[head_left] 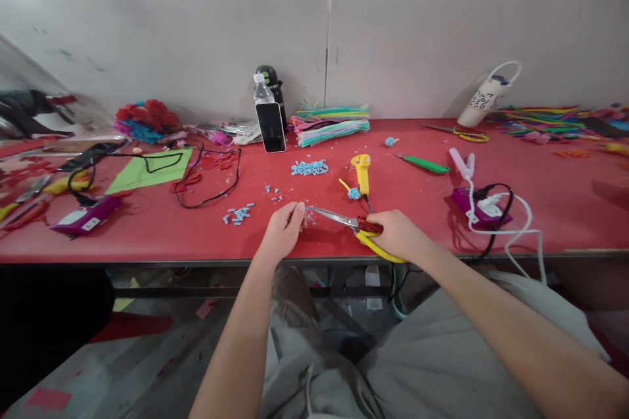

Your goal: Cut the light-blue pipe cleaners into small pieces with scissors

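Note:
My right hand (397, 233) is wrapped around the handles of the scissors (339, 217), which have yellow and red grips and point left. Close to the blade tips, my left hand (285, 228) is closed in a pinch. Whatever sits between its thumb and finger is too small to name. Short blue fuzzy pieces (239, 215) lie in a loose group left of my left hand, with a denser pile of blue pieces (309, 168) behind it. Beyond the scissors are a blue fuzzy ball (354, 194) with a yellow stem and a yellow glue gun (362, 173).
A phone (271, 127) leans on bottles near the partition, beside bundled pipe cleaners (334, 126). To the right lie a green-handled tool (426, 164), a second pair of scissors (464, 135) and a purple power strip (479, 206) with cables. Another purple box (88, 216) sits left.

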The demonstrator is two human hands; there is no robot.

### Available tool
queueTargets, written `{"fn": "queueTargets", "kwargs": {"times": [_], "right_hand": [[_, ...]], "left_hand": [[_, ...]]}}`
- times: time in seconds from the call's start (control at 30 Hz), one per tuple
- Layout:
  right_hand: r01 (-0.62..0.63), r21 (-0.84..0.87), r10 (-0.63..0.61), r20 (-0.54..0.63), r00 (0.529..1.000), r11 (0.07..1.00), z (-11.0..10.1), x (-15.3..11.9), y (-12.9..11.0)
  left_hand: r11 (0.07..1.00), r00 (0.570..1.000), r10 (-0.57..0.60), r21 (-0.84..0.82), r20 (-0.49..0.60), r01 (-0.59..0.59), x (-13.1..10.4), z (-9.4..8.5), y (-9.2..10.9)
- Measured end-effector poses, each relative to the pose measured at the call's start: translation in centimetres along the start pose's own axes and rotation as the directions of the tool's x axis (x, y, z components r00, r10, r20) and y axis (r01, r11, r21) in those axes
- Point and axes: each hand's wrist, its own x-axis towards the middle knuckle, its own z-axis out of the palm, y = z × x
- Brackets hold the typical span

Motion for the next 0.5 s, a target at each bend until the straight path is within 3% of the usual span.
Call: {"fn": "queueTargets", "kwargs": {"times": [0.5], "right_hand": [[0.014,0.051,-0.013,-0.011,1.0,0.999,0.04,-0.25,0.01]], "left_hand": [[1.0,1.0,0.007,0.009,-0.004,-0.007,0.06,0.02,-0.26]]}}
